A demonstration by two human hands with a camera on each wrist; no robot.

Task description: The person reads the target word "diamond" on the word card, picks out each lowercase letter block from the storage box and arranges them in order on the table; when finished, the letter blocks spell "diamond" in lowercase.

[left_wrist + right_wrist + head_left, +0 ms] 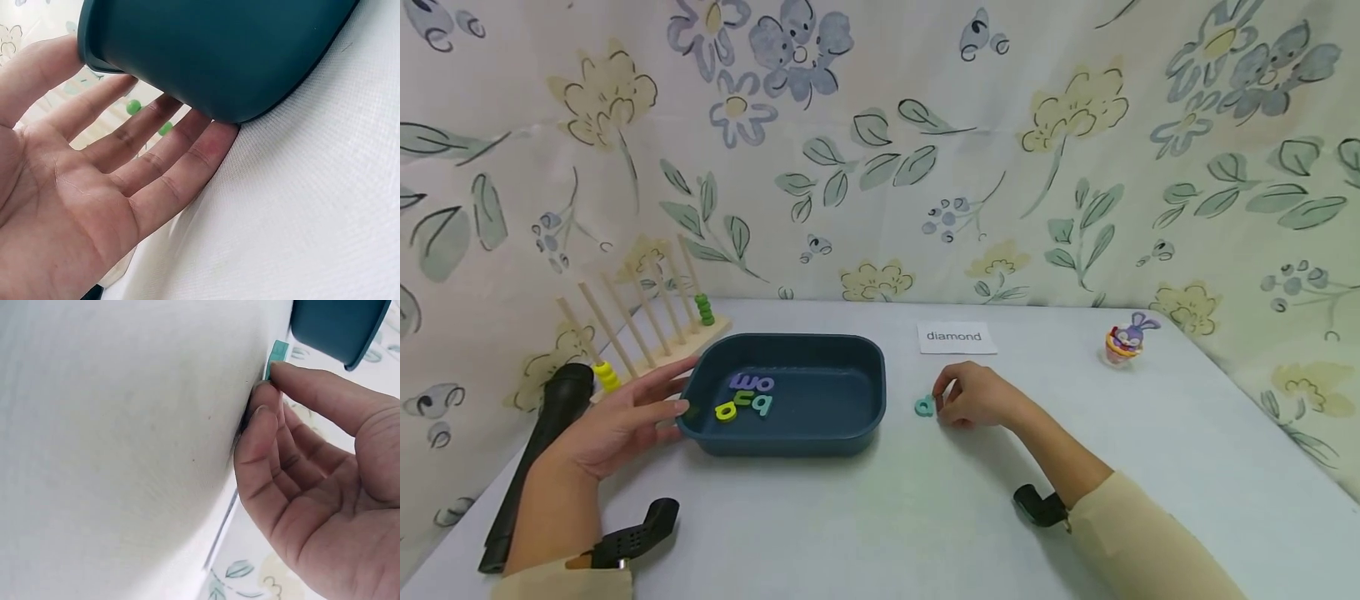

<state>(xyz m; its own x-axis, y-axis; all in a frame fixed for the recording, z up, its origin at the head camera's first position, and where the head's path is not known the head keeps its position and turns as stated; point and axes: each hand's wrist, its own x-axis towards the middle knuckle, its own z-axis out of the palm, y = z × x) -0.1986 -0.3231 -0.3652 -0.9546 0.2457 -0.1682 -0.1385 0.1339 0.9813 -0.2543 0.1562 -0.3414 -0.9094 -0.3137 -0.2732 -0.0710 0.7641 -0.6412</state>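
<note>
A dark teal tray (784, 446) sits on the white table with several plastic letters inside, among them a purple letter o (765, 384), a yellow letter (726, 411) and a teal letter (762, 405). My left hand (617, 421) is at its left end, thumb at the rim. In the left wrist view, the outstretched fingers (169, 187) touch the tray's outer wall (206, 56). To the right of the tray, my right hand (976, 396) pinches another teal letter (924, 406) between thumb and fingertips, low at the tabletop. The right wrist view shows this letter (277, 351) edge-on.
Behind the right hand lies a white card (957, 337) printed "diamond". A wooden peg rack (655, 354) with green and yellow beads stands left of the tray, near a black rod-like object (542, 458). A rabbit figurine (1127, 337) stands at the back right. Patterned cloth hangs behind.
</note>
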